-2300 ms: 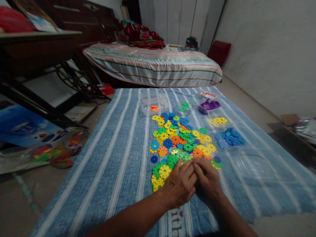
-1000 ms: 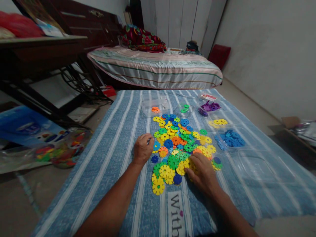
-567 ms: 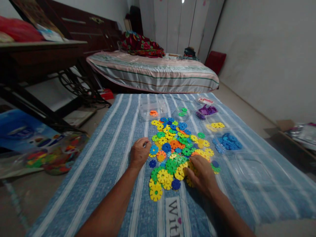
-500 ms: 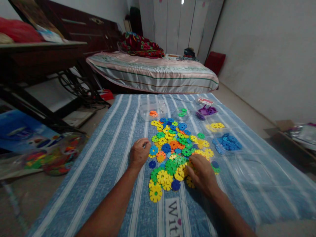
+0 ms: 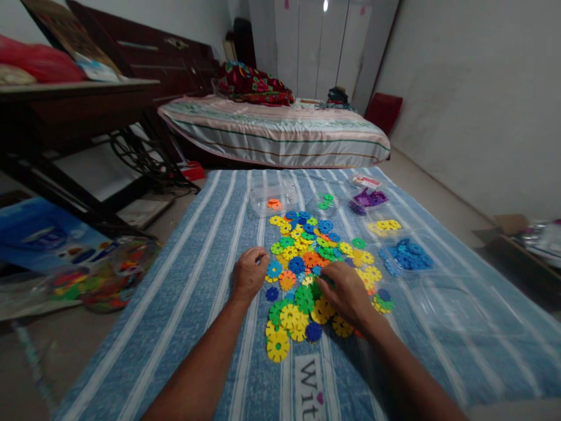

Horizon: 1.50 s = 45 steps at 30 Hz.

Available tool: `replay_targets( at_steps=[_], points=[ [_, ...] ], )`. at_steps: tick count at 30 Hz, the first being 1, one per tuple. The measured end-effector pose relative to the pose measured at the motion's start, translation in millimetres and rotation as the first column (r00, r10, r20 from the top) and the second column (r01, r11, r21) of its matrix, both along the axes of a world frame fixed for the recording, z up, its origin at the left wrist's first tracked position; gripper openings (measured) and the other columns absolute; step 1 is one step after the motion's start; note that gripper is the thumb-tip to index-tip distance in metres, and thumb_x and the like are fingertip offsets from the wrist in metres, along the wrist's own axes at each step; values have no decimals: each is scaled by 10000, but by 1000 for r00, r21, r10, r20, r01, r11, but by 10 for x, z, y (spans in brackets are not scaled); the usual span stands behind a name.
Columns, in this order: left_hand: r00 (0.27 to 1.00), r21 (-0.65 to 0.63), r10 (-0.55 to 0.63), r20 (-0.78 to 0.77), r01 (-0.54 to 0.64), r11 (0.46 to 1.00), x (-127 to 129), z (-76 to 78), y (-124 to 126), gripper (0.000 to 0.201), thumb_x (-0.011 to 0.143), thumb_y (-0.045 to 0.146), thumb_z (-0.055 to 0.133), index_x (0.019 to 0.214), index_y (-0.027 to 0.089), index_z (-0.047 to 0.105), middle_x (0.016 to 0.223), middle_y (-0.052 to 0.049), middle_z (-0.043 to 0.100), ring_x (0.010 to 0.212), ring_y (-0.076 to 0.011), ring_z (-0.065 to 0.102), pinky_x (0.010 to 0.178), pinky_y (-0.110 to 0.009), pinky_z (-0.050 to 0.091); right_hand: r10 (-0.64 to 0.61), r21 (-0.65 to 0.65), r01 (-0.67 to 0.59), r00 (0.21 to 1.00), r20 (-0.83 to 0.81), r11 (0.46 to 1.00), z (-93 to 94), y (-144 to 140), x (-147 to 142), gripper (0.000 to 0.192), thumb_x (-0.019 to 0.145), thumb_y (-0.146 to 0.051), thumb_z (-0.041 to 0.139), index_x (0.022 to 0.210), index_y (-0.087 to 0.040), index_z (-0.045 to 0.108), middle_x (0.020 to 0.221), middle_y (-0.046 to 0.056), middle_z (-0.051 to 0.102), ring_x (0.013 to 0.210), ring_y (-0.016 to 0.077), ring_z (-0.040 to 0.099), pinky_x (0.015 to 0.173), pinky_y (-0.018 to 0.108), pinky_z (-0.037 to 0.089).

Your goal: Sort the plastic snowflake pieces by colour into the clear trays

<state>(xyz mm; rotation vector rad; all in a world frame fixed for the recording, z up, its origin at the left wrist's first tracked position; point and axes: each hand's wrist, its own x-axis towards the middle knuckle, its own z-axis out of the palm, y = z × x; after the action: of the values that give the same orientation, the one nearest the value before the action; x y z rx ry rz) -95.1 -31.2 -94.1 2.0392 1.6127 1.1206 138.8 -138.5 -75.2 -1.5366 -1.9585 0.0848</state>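
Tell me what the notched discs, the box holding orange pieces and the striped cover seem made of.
Notched discs: probably plastic, satin, evenly bright-coloured.
Box: likely clear plastic, somewhat glossy; the cover shows through.
Striped cover: apparently matt fabric, given its mottled, weave-like look.

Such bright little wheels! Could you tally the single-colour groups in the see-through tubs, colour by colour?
Orange group: 1
Green group: 1
Purple group: 1
Yellow group: 1
Blue group: 1
Total: 5 groups
The mixed pile overlaps too much for a sure piece count.
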Motion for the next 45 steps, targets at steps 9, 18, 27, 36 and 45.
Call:
replay_targets(
  at_steps=[9,18,27,36,45],
  points=[
    [1000,6,-14,13,14,1000,-23,8,2,191,798,315,507,754,222,668,974,-41,736,953,-192,667,927,-310,509,-16,-141,46,978,207,989,127,485,-400,115,838,-306,649,898,-209,632,989,85,621,987,241,519,818,345,404],
    [998,18,-49,-36,49,999,-35,-24,17,214,821,327,488,758,225,666,988,-51,736,979,-203,663,938,-328,504,-45,-146,78,976,213,986,17,500,-478,155,832,-305,649,954,-211,630,1079,97,601,1063,266,495,873,389,391],
    [998,43,-52,-38,53,998,-40,9,29,214,810,334,498,741,226,669,965,-48,741,963,-212,671,945,-332,508,-30,-53,29,999,-18,998,-9,516,-409,52,834,-197,619,786,-212,632,916,51,664,920,196,586,825,311,428],
    [998,28,-62,-28,62,998,-51,-12,34,217,807,337,497,744,223,671,972,-46,740,965,-214,668,947,-336,505,-215,263,261,958,-192,929,214,308,353,141,874,-271,561,774,-218,644,856,69,690,837,215,625,784,347,467],
    [997,27,-51,-52,53,998,-9,-17,0,164,803,259,516,734,231,662,944,-27,738,957,-203,665,927,-331,506,-579,408,566,809,-105,717,301,146,904,139,846,-267,553,855,-174,655,853,110,678,825,253,606,775,383,447]
  ],
)
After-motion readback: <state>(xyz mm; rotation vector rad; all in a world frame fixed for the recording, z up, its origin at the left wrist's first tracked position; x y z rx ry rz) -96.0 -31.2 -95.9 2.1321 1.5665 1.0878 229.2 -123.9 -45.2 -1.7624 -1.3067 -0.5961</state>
